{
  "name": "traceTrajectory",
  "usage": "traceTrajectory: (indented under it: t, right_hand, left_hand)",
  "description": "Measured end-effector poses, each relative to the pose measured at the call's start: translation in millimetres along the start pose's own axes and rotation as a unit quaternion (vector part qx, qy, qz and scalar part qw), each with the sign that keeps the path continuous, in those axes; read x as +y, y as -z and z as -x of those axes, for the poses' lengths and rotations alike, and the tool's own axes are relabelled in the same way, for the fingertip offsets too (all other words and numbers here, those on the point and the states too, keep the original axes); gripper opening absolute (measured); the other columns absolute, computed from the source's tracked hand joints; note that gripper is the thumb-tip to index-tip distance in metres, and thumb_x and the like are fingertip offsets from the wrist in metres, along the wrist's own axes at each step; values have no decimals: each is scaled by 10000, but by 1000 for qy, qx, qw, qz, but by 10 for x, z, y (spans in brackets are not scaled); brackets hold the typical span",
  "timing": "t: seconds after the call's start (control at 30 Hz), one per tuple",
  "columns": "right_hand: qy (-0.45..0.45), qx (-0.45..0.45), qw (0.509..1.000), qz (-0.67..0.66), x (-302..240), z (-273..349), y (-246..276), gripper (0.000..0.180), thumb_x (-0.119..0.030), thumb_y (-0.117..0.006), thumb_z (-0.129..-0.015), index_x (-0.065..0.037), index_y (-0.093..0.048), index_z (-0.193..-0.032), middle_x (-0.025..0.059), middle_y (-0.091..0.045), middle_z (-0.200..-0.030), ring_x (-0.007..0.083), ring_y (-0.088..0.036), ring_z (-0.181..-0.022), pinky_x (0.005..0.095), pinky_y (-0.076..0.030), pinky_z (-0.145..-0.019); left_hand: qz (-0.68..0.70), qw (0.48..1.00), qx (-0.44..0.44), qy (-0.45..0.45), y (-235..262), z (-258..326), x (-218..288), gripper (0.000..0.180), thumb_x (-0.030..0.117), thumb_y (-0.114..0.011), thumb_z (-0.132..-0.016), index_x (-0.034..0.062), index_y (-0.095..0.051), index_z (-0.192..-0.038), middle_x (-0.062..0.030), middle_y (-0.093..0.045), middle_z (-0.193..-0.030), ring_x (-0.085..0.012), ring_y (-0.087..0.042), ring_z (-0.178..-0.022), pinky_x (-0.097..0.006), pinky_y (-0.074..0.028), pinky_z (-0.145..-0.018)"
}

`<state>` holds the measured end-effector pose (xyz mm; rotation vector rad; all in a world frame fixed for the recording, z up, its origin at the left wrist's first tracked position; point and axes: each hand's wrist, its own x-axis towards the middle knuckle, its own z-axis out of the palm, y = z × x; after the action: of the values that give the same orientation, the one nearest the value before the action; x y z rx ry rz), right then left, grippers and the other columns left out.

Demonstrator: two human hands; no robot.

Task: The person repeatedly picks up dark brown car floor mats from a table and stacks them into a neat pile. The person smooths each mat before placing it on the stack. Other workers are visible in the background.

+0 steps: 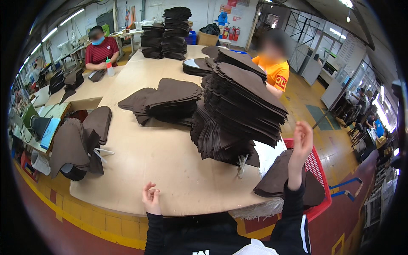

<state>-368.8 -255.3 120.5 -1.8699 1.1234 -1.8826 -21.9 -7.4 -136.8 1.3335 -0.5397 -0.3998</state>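
Note:
My right hand (301,144) is raised beside the tall stack of dark brown cut pieces (244,102), its fingers stretched upward and nothing visible in them. Below that hand, more brown cut pieces (272,178) lie partly over a red plastic basket (325,199). My left hand (151,199) is over the table's near edge, loosely bent with fingers apart and empty. A tied white string bundle (242,165) hangs at the foot of the tall stack. Further left of it lies a lower, fanned pile of brown pieces (170,100).
On the light wooden table (144,153), brown pieces with white ties (78,146) overhang the left edge. Other dark stacks (174,34) stand at the far end. One person in orange (276,72) is at the right side; another in red (102,53) works at the far left.

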Motion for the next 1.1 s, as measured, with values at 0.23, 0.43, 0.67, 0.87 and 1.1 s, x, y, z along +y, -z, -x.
traceTrajectory:
  t: [0.23, 0.43, 0.67, 0.87, 1.1]
  right_hand:
    - [-432, -205, 873, -94, 610, -953, -251, 541, -486, -669, -940, -120, -552, -1321, 44, -643, -1176, 146, -567, -1031, 306, -450, -898]
    - [-409, -324, 850, -67, 405, -1137, -203, 369, -448, -641, -963, -160, -634, -1194, -8, -653, -1107, 112, -575, -981, 311, -439, -876]
    - [-468, -333, 808, -134, 261, -1194, -207, 310, -369, -653, -953, -142, -625, -1162, 1, -658, -1053, 133, -570, -950, 349, -461, -835]
    - [-511, -307, 781, -184, 228, -1242, -289, 296, -313, -686, -914, -146, -651, -1155, 17, -691, -1093, 155, -630, -987, 370, -477, -836]
    - [-522, -306, 726, -327, -31, -1072, -569, 308, -320, -674, -940, -126, -646, -1177, 76, -708, -1137, 218, -679, -1030, 447, -565, -873]
  left_hand:
    - [-1, 997, -74, 34, 34, -86, -102, 262, -23, -575, -953, -45, -590, -1213, -103, -658, -1069, -140, -628, -922, -284, -525, -852]
    - [-10, 997, -70, 40, 37, -59, -114, 198, 4, -576, -969, -52, -616, -1155, -94, -673, -1010, -137, -638, -895, -272, -532, -824]
    - [-43, 996, -72, 37, -6, -79, -133, 164, 4, -596, -957, -45, -658, -1102, -98, -716, -959, -137, -677, -868, -263, -551, -801]
    - [-59, 995, -63, 41, -57, -59, -110, 127, 7, -610, -952, -36, -687, -1043, -87, -728, -913, -130, -695, -835, -259, -556, -780]
    - [-93, 994, -62, 18, -82, -52, -101, 115, 2, -618, -936, -26, -704, -1008, -97, -737, -897, -141, -707, -788, -260, -559, -735]
